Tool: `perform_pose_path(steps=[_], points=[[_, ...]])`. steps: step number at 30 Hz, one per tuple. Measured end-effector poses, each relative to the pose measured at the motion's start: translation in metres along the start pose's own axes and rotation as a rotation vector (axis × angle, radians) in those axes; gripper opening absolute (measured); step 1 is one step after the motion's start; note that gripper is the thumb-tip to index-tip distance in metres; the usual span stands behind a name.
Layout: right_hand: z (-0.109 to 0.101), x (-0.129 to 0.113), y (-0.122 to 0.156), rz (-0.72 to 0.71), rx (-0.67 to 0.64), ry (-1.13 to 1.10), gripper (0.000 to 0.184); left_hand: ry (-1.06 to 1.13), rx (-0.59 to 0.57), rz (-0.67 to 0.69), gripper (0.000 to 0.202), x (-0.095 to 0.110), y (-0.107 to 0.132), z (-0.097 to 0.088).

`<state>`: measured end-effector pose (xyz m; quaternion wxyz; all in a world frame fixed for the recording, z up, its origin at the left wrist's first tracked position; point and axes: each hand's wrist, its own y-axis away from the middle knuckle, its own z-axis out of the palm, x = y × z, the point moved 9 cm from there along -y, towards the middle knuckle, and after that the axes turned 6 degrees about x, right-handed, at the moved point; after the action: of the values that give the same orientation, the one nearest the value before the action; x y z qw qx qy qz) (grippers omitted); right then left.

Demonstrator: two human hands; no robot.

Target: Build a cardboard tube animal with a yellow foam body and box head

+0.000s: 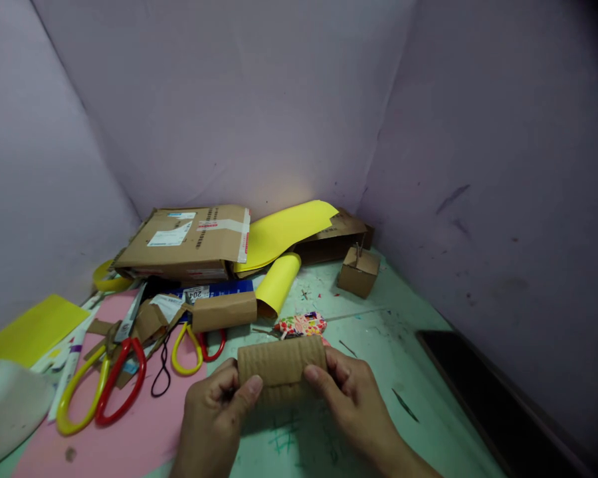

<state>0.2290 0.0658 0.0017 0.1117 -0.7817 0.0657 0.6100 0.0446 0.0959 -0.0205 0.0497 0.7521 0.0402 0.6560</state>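
Observation:
Both my hands hold a rolled piece of corrugated cardboard [282, 367] just above the green mat [379, 345]. My left hand [214, 415] grips the roll's left end with thumb on top and fingers curled under. My right hand [349, 398] pinches the right end the same way. Just behind the roll lies a small object with a colourful floral pattern [300, 324]. Two pairs of scissors with red and yellow handles lie to the left, the big one [99, 388] on pink paper [129, 431] and the smaller one [198, 348] nearer the roll.
A flattened cardboard shipping box [189, 240] and yellow paper sheets [284, 229] are piled at the back. A small brown cardboard box [359, 271] stands at back right. A folded cardboard strip [224, 311], a white object [7, 408] at far left, and a dark slab [483, 392] at right.

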Motion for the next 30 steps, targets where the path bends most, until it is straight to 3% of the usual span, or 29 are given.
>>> perform_pose_path(steps=[2,5,9,12,16,21,25,30], points=[[0.001,0.002,-0.002,0.038,0.005,-0.036,0.032,-0.02,0.041,0.012,0.032,0.0,0.0,-0.004],[0.005,0.015,-0.005,0.22,-0.045,-0.153,0.04,0.049,0.092,0.005,0.033,0.005,-0.001,-0.007],[0.008,0.024,-0.006,0.384,-0.108,-0.354,0.053,0.238,0.081,-0.144,0.036,0.0,-0.005,-0.004],[0.002,0.027,-0.008,0.387,-0.054,-0.419,0.057,0.357,-0.011,-0.265,0.033,-0.01,-0.007,0.003],[-0.008,0.029,-0.01,0.377,0.061,-0.41,0.06,0.401,-0.04,-0.295,0.03,-0.014,-0.011,0.004],[0.002,0.017,-0.01,0.279,-0.071,-0.31,0.052,0.33,-0.024,-0.271,0.034,-0.006,-0.006,0.009],[0.014,0.023,-0.008,0.284,-0.176,-0.378,0.046,0.25,-0.052,-0.214,0.035,0.001,-0.002,0.012],[0.015,0.032,-0.008,0.318,-0.175,-0.351,0.05,0.174,-0.053,-0.18,0.04,-0.002,-0.002,0.009]])
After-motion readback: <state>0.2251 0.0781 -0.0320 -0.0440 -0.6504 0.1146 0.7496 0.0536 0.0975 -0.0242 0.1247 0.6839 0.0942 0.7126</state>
